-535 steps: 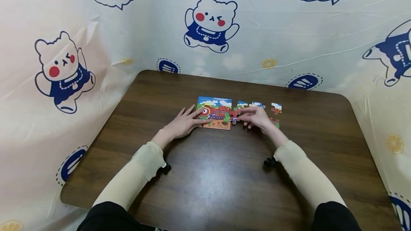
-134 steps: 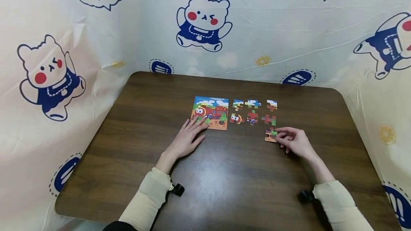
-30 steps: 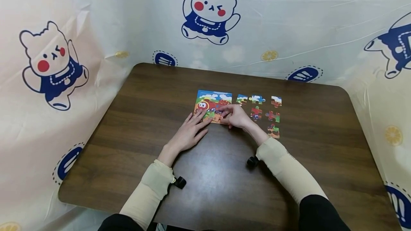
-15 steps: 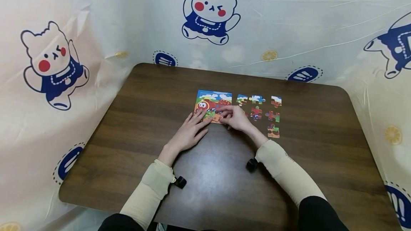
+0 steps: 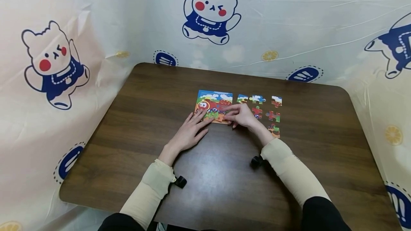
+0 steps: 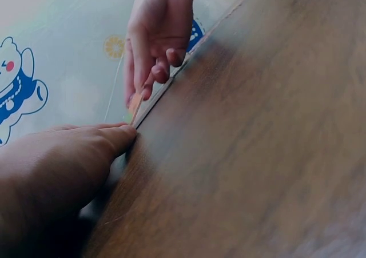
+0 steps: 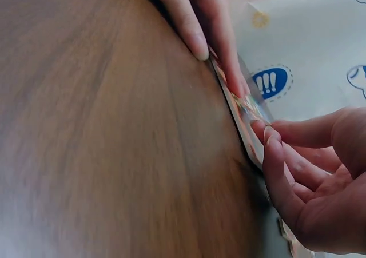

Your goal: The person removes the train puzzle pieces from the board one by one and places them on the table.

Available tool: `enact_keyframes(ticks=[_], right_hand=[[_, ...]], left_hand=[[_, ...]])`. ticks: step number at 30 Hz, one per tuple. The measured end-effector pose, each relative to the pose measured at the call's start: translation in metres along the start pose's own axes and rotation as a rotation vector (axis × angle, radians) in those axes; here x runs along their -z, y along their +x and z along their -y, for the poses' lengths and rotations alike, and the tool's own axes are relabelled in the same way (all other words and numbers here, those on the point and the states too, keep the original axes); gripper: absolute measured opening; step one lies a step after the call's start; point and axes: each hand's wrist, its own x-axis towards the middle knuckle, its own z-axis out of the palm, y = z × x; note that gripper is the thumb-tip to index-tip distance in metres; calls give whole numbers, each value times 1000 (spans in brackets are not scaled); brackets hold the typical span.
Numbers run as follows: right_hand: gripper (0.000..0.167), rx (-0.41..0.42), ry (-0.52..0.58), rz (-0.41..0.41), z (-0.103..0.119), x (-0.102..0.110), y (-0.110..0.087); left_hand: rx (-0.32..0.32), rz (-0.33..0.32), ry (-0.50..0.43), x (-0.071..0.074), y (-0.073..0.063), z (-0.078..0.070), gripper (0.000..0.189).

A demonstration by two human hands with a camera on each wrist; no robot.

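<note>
A picture puzzle board with a red train under a blue sky lies towards the back of the table. My left hand rests on its lower left part with straight, spread fingers. At the board's lower right, my right hand pinches a puzzle piece between thumb and fingers. In the left wrist view that piece looks orange and green and stands tilted. The right wrist view shows the fingertips meeting on it just beside my left fingers. The right hand covers part of the board.
Several loose puzzle pieces lie right of the board: sky pieces at the back, a red piece and a red-green piece in the middle, a cactus piece nearest me. Printed cloth hangs around the brown table.
Since 4.5 s ago, my right hand has left the cactus piece in the right column and moved left to the board. In the last half second it has shifted slightly right, pinching a piece.
</note>
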Motion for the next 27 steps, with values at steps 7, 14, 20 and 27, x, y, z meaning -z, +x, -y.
enact_keyframes(ticks=[7, 14, 20, 27], right_hand=[[37, -25, 5, 18, -11, 25, -19], [38, -14, 3, 41, -29, 51, -45], [39, -22, -4, 69, -35, 72, -65], [41, -31, -6, 75, -42, 91, -84]], left_hand=[[6, -14, 1, -2, 1, 1, 52], [-23, -49, -5, -5, 2, 4, 50], [-17, -53, -3, -4, -1, 3, 50], [-29, -65, -12, -4, 1, 0, 49]])
